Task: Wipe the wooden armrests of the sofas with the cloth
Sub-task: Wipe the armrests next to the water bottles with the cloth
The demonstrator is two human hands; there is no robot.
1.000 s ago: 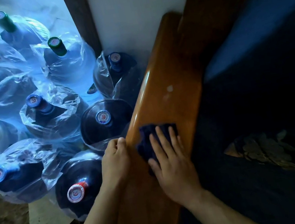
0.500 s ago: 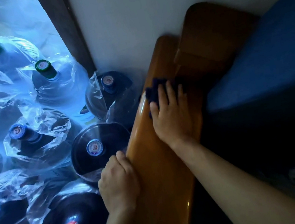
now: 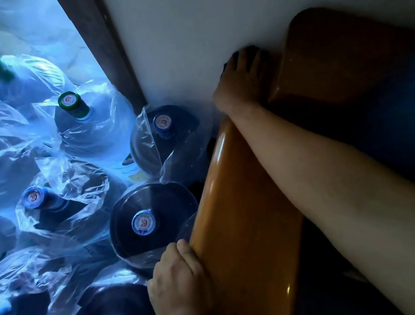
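A glossy brown wooden armrest (image 3: 241, 220) runs from the bottom centre up to the white wall. My right hand (image 3: 240, 83) lies flat at its far end against the wall, pressing a dark blue cloth (image 3: 248, 53); only the cloth's edge shows past my fingertips. My left hand (image 3: 179, 285) grips the armrest's near left edge, fingers curled over the wood. The dark wooden backrest top (image 3: 337, 53) rises to the right of the cloth.
Several large water jugs (image 3: 143, 223) in clear plastic bags stand packed on the floor left of the armrest. A dark door frame (image 3: 100, 46) meets the white wall (image 3: 204, 14). The blue sofa cushion (image 3: 399, 111) lies to the right.
My right hand has slid the cloth along the armrest from near me to its far end at the wall. My left hand stays gripping the armrest's left edge.
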